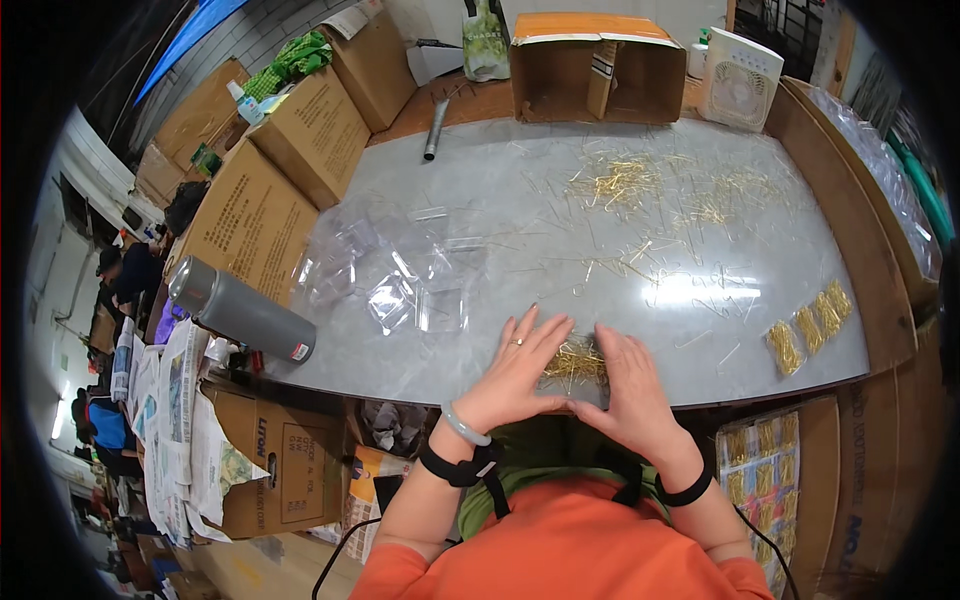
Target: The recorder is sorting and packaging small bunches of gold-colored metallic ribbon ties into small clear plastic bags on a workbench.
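Dark block capitals on brown carton (292,452), below near left corner of desk (400,175). Small printed lines on second carton (245,222), left edge. Lettering on green-and-white bag (485,45), beyond far edge. Grey bottle (245,312): red-and-white label (300,352), print too small.

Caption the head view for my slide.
Left hand and right hand flank gold wire pieces on a grey tabletop, clear plastic cases farther left.

There're 2 hands (522,376) — 4 gold bundles (785,348) @ rt of tbl (410,190) — & 1 gry flask (243,312).
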The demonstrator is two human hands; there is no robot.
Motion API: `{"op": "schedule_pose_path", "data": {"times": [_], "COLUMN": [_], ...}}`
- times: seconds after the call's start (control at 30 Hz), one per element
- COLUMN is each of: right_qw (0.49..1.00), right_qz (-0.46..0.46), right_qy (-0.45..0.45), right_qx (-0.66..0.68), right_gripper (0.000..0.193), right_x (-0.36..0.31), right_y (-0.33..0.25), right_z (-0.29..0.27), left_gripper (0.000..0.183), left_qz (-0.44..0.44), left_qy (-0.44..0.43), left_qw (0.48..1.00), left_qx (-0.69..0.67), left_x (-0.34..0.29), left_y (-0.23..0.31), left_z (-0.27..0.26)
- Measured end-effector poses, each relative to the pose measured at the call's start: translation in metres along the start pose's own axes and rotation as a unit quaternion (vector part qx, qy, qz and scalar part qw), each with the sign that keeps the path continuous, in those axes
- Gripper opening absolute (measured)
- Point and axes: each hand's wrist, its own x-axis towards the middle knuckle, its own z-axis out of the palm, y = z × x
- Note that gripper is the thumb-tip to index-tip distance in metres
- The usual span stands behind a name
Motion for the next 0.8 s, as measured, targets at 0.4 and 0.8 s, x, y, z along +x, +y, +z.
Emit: {"op": "schedule_pose_path", "data": {"times": [0.4, 0.8], "right_qw": [0.995, 0.994], "right_qz": [0.038, -0.048], "right_qy": [0.092, 0.082], "right_qx": [-0.021, 0.056], "right_gripper": [0.068, 0.043], "right_x": [-0.013, 0.016], "right_y": [0.014, 0.023], "right_z": [-0.006, -0.002], "left_gripper": [0.085, 0.079], "left_qz": [0.013, -0.011], "left_qy": [0.001, 0.077], "left_qw": [1.0, 0.997], "left_qx": [0.002, 0.007], "left_x": [0.003, 0.004], "left_y": [-0.005, 0.006], "left_z": [0.013, 0.02]}}
